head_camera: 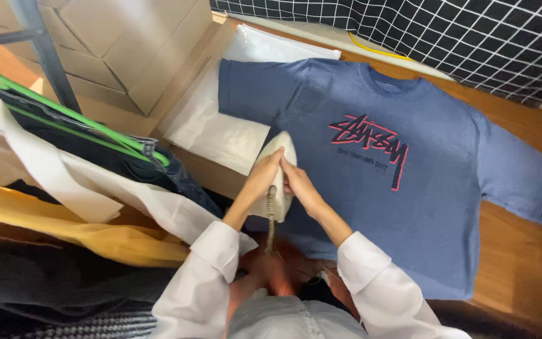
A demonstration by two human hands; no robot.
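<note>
1. One wooden bench [522, 263] carries the work, its brown top showing along the right and lower right edge
2. One blue T-shirt [409, 207] lies spread flat on it, front side up, with a red and black print on the chest; the collar points toward the far wall and the hem toward the person, so the shirt's length runs from near to far, leaning a little to the right, and both short sleeves are spread out to the sides
3. One black cloth with a white grid [459, 37] hangs behind the bench, at the far side
4. Several brown cardboard boxes [127, 44] are stacked at the upper left; I cannot count them exactly
5. One sheet of white wrapping [214, 132] lies just left of the shirt, partly under its left sleeve
6. A rack of clothes on the left holds yellow, white and dark garments, with two green hangers [64, 116] showing
7. One cream-white iron [281, 164] rests on the left part of the shirt, its narrow tip pointing away from the person and its long axis running near to far; one cord hangs from its near end
8. The left hand [260, 179] has its grip closed round the iron from the left
9. The right hand [297, 183] has its grip closed on the iron from the right, the two hands touching
</note>
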